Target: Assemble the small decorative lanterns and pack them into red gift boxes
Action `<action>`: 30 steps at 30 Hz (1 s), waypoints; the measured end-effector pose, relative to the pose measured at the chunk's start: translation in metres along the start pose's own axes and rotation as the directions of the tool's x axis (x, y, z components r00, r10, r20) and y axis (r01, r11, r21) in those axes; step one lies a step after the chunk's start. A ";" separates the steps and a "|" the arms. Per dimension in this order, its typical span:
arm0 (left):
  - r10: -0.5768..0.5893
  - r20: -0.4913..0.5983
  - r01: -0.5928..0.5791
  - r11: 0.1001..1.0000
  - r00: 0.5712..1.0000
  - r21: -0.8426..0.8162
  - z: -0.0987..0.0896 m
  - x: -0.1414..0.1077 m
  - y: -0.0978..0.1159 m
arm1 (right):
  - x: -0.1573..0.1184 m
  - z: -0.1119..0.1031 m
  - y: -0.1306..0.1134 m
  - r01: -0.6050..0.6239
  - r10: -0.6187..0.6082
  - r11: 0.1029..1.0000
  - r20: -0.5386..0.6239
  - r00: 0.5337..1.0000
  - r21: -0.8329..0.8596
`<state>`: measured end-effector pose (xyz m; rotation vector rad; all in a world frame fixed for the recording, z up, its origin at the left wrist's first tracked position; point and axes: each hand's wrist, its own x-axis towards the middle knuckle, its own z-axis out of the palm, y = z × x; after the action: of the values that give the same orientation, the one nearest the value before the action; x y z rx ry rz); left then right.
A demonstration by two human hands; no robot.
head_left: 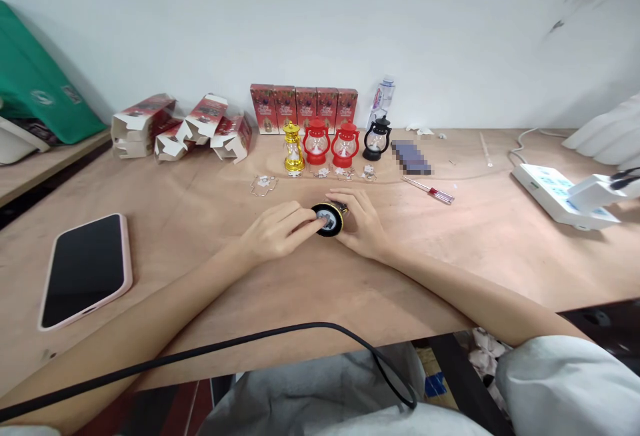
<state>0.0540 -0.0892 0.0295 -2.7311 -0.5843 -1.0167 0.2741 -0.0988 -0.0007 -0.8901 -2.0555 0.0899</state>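
A small black lantern with gold trim (339, 224) lies on its side above the tabletop, its round base turned toward me. My right hand (364, 223) is closed around its body from the right. From the left, my left hand (280, 231) grips the base's rim with bent fingers, one fingertip pressing at the pale middle of the underside. Whatever is under that fingertip is too small to make out. Beyond my hands stand a gold lantern (293, 149), two red lanterns (316, 156) and another black lantern (375, 151). Bent wire pieces (263, 185) lie before them.
Several red boxes (285, 104) stand along the wall, with opened boxes (145, 119) at left. A screwdriver (435, 193) lies right of my hands, and a power strip (553, 196) farther right. A phone (87, 269) is at left. A black cable (240, 339) crosses the front edge.
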 end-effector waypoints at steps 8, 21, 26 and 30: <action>0.237 -0.036 -0.219 0.937 0.971 0.272 -0.012 0.017 0.010 | 0.000 0.001 0.001 0.079 -0.078 0.997 -0.047 0.996 0.019; 0.360 -0.037 -0.323 0.874 0.932 0.362 -0.019 0.026 0.007 | 0.001 -0.001 0.000 0.040 -0.035 0.998 -0.090 0.995 0.055; 0.099 -0.149 -0.071 0.981 0.984 0.183 -0.023 0.026 -0.009 | 0.001 -0.002 0.000 0.016 -0.007 0.996 -0.102 0.995 0.087; -0.321 -0.116 0.336 0.929 0.940 0.155 -0.018 0.015 -0.059 | 0.000 -0.002 0.000 -0.025 0.034 0.995 -0.090 0.995 0.097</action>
<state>0.0298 -0.0361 0.0543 -2.4717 -1.0887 -1.0914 0.2756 -0.0990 0.0008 -0.8501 -1.9369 0.1594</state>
